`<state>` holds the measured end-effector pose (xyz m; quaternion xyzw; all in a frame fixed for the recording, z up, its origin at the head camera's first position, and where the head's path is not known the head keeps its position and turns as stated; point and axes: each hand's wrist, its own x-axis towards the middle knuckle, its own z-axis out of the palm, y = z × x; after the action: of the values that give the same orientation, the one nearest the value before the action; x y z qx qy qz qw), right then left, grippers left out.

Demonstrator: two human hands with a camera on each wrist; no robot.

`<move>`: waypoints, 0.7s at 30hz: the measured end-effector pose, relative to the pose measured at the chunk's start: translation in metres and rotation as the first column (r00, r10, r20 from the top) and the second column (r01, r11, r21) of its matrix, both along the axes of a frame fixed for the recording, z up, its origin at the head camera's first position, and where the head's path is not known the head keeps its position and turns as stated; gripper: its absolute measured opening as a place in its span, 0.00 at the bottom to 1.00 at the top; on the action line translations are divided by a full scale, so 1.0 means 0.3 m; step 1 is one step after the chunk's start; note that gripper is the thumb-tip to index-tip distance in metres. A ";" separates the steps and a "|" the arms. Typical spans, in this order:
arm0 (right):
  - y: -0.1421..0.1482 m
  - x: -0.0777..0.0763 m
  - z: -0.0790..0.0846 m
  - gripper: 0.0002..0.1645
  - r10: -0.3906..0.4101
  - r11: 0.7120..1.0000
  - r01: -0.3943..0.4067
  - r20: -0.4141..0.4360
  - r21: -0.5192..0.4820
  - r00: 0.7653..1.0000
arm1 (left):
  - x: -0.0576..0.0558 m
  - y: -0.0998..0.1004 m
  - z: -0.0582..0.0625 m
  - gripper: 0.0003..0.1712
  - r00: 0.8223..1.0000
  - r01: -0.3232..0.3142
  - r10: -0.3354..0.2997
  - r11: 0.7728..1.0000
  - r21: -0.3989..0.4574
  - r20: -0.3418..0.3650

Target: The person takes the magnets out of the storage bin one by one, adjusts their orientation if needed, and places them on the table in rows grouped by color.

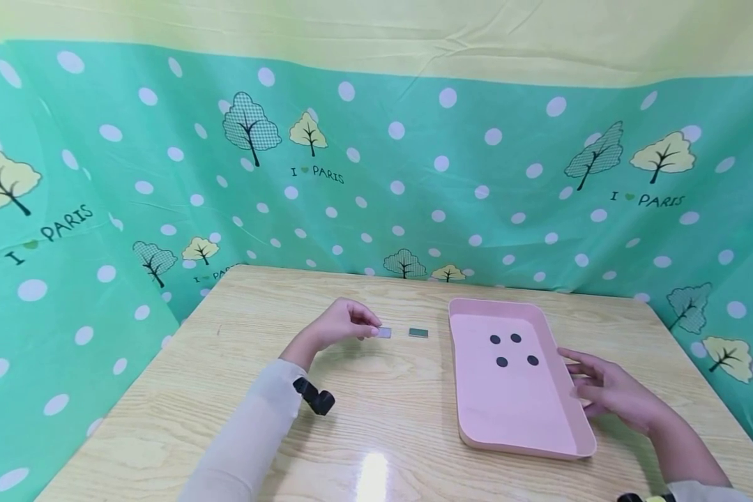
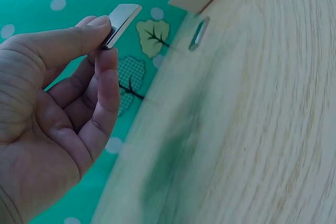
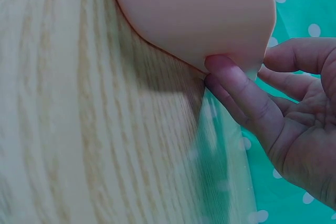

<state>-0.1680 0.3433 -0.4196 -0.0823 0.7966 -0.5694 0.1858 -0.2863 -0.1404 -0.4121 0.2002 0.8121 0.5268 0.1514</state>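
Note:
In my left hand (image 1: 346,323) a small flat silver metal bar (image 2: 123,23) is pinched at one end between thumb and fingertips. The left wrist view shows it raised off the table, tilted. A second shiny metal bar (image 1: 418,333) lies on the table just to the right. Farther right stands a shallow pink tray (image 1: 508,418), with several small black discs (image 1: 502,362) on its floor. My right hand (image 1: 618,390) is at the tray's right side, its thumb and fingertips touching the outer wall (image 3: 194,19) without wrapping round it.
The light wooden table (image 1: 226,418) carries these things, with a bright glare spot near its front. Behind it and at the sides hangs a green dotted cloth (image 1: 376,160) with printed trees. A black strap (image 1: 314,396) sits on the left wrist.

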 end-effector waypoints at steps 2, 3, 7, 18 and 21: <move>0.000 0.000 -0.002 0.43 -0.001 1.000 0.001 0.000 0.001 1.000 | -0.008 -0.004 -0.009 0.07 1.000 -0.017 0.017 1.000 -0.006 0.010; 0.001 0.000 -0.003 0.43 -0.002 1.000 0.002 0.001 0.002 1.000 | -0.012 -0.007 -0.015 0.07 1.000 -0.022 0.022 1.000 -0.006 0.011; 0.000 -0.002 -0.005 0.43 -0.005 1.000 0.005 0.005 0.003 1.000 | -0.030 -0.016 -0.036 0.08 0.999 -0.034 0.034 0.999 -0.015 0.005; 0.000 0.000 -0.002 0.43 -0.013 1.000 0.013 0.010 0.003 1.000 | -0.070 -0.034 -0.076 0.06 0.997 -0.069 0.071 0.997 -0.043 0.034; 0.000 -0.001 -0.003 0.43 -0.008 1.000 0.008 0.007 -0.005 1.000 | -0.079 -0.036 -0.089 0.06 0.996 -0.082 0.084 0.995 -0.056 0.042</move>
<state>-0.1682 0.3433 -0.4204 -0.0774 0.7950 -0.5723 0.1859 -0.3100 -0.1511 -0.4388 0.1503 0.8303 0.5145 0.1526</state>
